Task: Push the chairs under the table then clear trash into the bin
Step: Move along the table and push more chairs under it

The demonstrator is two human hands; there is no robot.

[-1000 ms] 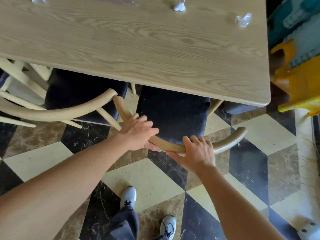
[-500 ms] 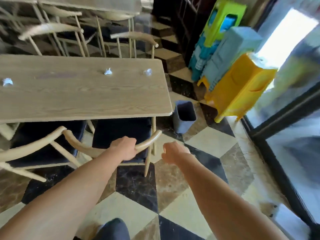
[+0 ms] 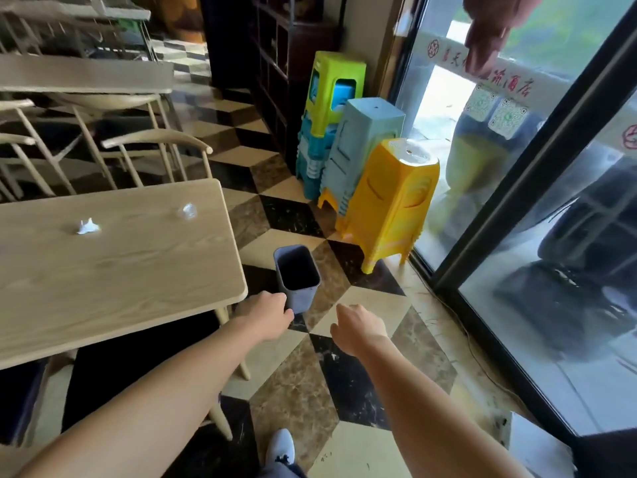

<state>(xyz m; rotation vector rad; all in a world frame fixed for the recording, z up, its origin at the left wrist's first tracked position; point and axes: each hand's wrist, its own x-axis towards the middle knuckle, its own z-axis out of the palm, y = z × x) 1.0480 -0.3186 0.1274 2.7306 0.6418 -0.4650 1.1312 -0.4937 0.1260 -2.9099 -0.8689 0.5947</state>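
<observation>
The wooden table (image 3: 138, 270) fills the left side. On it lie a crumpled white paper (image 3: 88, 226) and a crumpled clear plastic piece (image 3: 187, 211). A chair's dark seat (image 3: 138, 357) and pale legs show under the table top. A grey bin (image 3: 298, 274) stands on the floor just past the table's right end, and it looks dark inside. My left hand (image 3: 265, 313) reaches to the bin's near left side, fingers at its wall, holding nothing. My right hand (image 3: 358, 327) hovers to the right of the bin, fingers loose and empty.
Stacked plastic stools, yellow (image 3: 389, 201), grey-blue (image 3: 362, 143) and green (image 3: 331, 91), stand against a glass door (image 3: 517, 219) on the right. More tables and wooden chairs (image 3: 155, 143) are behind the table. A dark shelf (image 3: 269, 63) stands at the back. My shoe (image 3: 281, 445) is on the checkered floor.
Both hands have let go of the chair's curved backrest. The view has swung right and up from the chair to the bin, and both hands now reach out beside it.
</observation>
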